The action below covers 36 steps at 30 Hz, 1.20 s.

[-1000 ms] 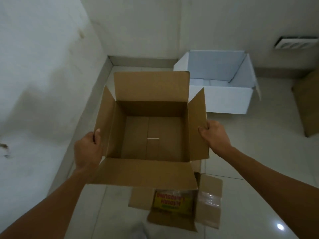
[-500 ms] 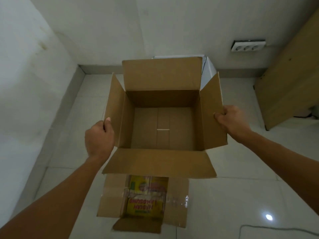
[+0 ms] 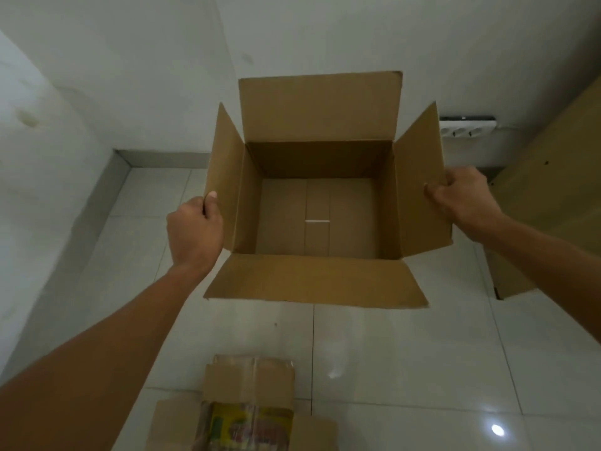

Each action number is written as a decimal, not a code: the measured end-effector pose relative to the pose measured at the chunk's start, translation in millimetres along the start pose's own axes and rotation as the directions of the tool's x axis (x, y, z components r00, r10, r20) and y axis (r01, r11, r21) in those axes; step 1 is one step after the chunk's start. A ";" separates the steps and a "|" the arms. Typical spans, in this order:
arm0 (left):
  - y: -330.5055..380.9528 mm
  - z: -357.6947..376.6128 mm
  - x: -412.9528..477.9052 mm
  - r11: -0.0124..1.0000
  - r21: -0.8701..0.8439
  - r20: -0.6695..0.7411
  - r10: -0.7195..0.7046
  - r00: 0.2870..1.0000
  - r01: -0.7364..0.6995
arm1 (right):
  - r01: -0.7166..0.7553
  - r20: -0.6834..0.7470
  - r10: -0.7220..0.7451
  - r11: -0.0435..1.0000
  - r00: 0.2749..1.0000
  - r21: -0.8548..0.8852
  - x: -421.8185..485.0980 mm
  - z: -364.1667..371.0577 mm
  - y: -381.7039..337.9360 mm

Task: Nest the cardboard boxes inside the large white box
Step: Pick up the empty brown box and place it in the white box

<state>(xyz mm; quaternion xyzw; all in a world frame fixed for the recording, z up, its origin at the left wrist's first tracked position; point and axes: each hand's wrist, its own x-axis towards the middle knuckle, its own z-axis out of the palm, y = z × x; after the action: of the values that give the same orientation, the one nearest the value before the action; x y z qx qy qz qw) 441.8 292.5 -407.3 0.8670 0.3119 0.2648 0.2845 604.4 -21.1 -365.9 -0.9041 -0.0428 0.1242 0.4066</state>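
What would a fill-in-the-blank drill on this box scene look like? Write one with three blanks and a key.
1. Both hands hold the brown cardboard box by its ____ flaps.
2. The inside of the box is ____.
3. The left hand and right hand grip ____ sides of the box.

Missing words: side; empty; opposite

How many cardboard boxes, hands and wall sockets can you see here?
Cardboard boxes: 2, the open box held up and the flattened box on the floor
Hands: 2, left hand and right hand
Wall sockets: 1, socket strip
Total: 5
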 end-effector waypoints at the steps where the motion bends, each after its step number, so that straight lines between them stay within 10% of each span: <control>1: 4.7 8.8 12.9 1.000 -0.006 0.002 0.000 1.000 0.000 | 0.006 -0.003 -0.006 1.000 1.000 0.009 15.2 -2.3 -1.2; 36: -88.0 268.0 109.1 0.946 0.283 0.152 -0.208 0.966 0.159 | -0.207 0.107 0.220 0.971 0.970 -0.119 270.2 140.1 124.9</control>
<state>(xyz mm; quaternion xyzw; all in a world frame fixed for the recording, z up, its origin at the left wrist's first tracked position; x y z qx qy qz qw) 650.7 336.7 -621.6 0.8849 0.3976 0.1130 0.2147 826.0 45.5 -599.8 -0.9149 0.0239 0.2186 0.3387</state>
